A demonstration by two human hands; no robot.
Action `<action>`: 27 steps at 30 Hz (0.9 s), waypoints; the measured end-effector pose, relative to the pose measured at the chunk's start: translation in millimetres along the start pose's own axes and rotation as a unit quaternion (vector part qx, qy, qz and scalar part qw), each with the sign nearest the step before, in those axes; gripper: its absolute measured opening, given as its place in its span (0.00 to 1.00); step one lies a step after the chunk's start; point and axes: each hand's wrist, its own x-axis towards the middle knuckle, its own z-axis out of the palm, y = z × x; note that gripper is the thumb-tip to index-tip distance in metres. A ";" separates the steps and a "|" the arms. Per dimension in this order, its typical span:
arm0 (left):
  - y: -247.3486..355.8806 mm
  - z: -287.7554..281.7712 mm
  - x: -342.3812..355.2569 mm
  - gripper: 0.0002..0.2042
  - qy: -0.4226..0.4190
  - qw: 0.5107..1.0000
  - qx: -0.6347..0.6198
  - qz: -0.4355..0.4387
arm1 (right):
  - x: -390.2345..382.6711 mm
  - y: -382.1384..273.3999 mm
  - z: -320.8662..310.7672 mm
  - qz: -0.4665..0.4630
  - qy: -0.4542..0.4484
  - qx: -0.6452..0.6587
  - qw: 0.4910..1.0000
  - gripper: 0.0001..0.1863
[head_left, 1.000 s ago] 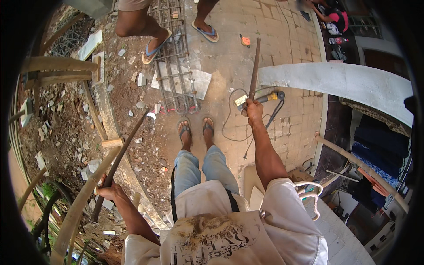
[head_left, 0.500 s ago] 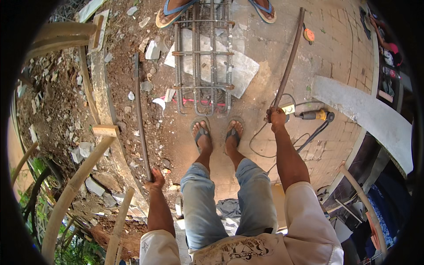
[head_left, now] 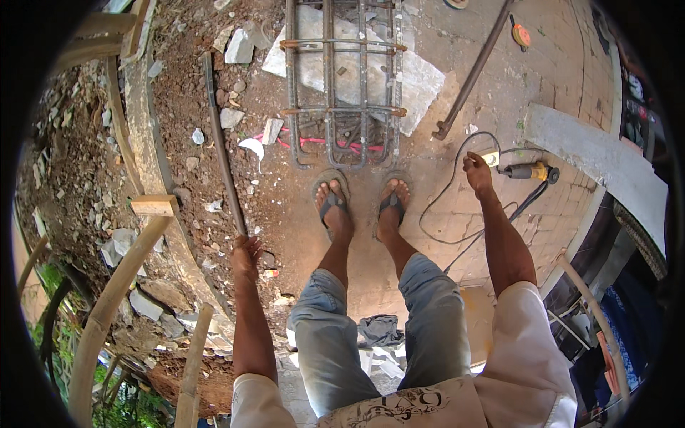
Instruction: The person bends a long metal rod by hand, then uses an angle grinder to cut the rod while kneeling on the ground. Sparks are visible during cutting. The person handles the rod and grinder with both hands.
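My left hand (head_left: 246, 255) is closed around the near end of a long dark metal bar (head_left: 222, 146), which stretches away over the rubble on the left. My right hand (head_left: 477, 172) is empty, its fingers loosely bent and a little apart, beside a pale power strip (head_left: 491, 159). A second metal bar (head_left: 477, 70) slants away just beyond that hand; its near end is apart from the fingers. Between the bars, in front of my feet, lies a rebar cage (head_left: 344, 78) of several rods tied with crossbars.
A yellow and black angle grinder (head_left: 531, 172) with its cable lies on the paving at right. An orange tape measure (head_left: 521, 36) is farther off. A pale slab (head_left: 421, 85) lies under the cage. Bamboo poles (head_left: 121, 307) and a wooden board (head_left: 155, 205) stand at left.
My right hand has let go of the right bar, whose near end is now left of the hand. My left hand keeps its hold. The other person's feet have mostly left the view.
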 end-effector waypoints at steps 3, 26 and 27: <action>11.0 59.6 -111.6 0.21 -0.146 0.983 -0.090 0.069 | -104.5 34.0 6.8 0.105 0.017 0.033 0.994 0.25; -28.6 200.1 -311.6 0.17 -0.441 0.813 0.322 0.200 | 197.4 254.5 -184.3 0.165 0.179 0.350 0.904 0.21; -30.3 199.3 -311.7 0.17 -0.432 0.827 0.311 0.183 | 195.5 262.5 -184.2 0.150 0.162 0.365 0.904 0.16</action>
